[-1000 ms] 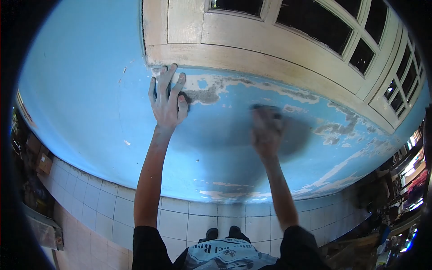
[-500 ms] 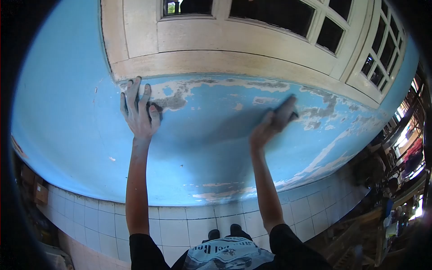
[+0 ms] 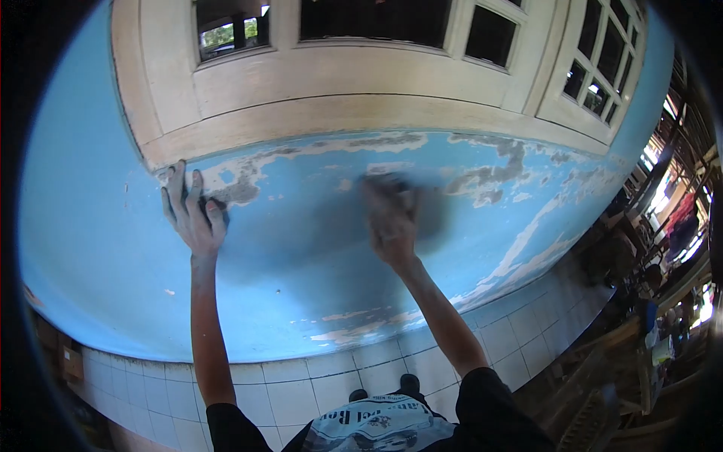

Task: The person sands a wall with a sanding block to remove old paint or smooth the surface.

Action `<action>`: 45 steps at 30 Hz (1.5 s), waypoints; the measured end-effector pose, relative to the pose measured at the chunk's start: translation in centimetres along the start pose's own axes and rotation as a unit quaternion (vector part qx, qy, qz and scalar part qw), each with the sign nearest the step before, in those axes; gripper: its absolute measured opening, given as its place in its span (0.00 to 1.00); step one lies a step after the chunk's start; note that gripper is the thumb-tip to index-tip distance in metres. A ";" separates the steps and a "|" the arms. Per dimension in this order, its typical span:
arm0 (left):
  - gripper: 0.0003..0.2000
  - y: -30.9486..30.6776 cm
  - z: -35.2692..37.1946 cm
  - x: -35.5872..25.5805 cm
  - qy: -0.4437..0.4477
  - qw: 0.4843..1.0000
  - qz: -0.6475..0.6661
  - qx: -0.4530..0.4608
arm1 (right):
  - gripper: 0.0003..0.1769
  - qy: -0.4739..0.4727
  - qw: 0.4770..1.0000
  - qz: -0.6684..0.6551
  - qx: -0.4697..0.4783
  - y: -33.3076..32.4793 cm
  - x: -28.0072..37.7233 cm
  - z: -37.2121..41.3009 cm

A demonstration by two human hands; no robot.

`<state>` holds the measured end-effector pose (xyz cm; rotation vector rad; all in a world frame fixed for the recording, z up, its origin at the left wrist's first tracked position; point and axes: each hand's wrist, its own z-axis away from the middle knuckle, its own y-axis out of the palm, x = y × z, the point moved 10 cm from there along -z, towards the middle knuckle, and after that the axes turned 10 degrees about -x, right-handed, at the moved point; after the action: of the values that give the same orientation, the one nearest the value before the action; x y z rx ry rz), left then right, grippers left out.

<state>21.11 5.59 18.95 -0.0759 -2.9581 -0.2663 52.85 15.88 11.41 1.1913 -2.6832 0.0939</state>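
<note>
Against the blue wall [image 3: 301, 226], my left hand [image 3: 196, 215] lies with its fingers spread, just under the lower left corner of the window frame [image 3: 301, 113]. My right hand [image 3: 392, 222] is on the wall below the middle of the frame, smeared by motion. It is wrapped round a dark object [image 3: 388, 184] too blurred to name. Grey and white bare patches [image 3: 489, 173] of flaked paint run along the wall under the frame, and more lie lower down at the right.
White floor tiles [image 3: 331, 388] meet the wall's base, with my dark shoes [image 3: 409, 383] on them. Wooden pieces and clutter [image 3: 602, 361] stand at the right. A brown box [image 3: 71, 363] sits at the far left.
My right hand has moved left along the wall with the dark object. The view has shifted to the right, while my left hand stays at the frame's corner.
</note>
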 end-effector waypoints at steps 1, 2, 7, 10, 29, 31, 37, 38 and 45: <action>0.21 0.0 0.0 0.0 -0.001 1.000 -0.003 0.001 | 0.26 -0.101 0.991 0.019 0.083 0.4 1.3 0.3; 0.21 -0.1 -0.1 0.0 -0.001 1.000 -0.008 0.003 | 0.26 -0.199 0.965 0.037 0.166 1.0 2.3 1.3; 0.20 -0.1 -0.2 -0.5 0.013 1.000 -0.013 -0.006 | 0.25 0.097 0.985 0.026 -0.139 -4.9 -6.0 -4.2; 0.21 -0.1 -0.4 -0.9 0.012 1.000 -0.011 -0.010 | 0.25 0.025 0.999 -0.021 -0.028 -2.8 -2.6 -2.6; 0.19 5.8 0.7 -15.8 0.014 0.990 0.130 0.062 | 0.27 -0.032 0.994 0.096 0.042 -6.4 -11.0 -2.0; 0.19 6.4 0.7 -17.1 0.007 0.988 0.139 0.068 | 0.28 0.072 0.988 0.108 -0.078 -10.6 -15.9 -5.7; 0.20 7.8 -0.1 -22.6 -0.016 0.975 0.218 0.046 | 0.31 0.118 0.973 0.009 -0.196 -15.8 -21.1 -10.4; 0.20 8.1 0.1 -24.0 -0.016 0.973 0.225 0.044 | 0.31 0.123 0.981 0.048 -0.145 -15.0 -20.3 -9.6; 0.18 10.8 -0.2 -32.3 -0.041 0.963 0.265 0.037 | 0.33 0.107 0.988 0.094 0.059 -12.9 -21.8 -3.0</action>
<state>53.68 15.05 15.43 -0.8674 -2.8808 -0.0776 77.13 23.46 9.42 0.8965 -2.6209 0.3904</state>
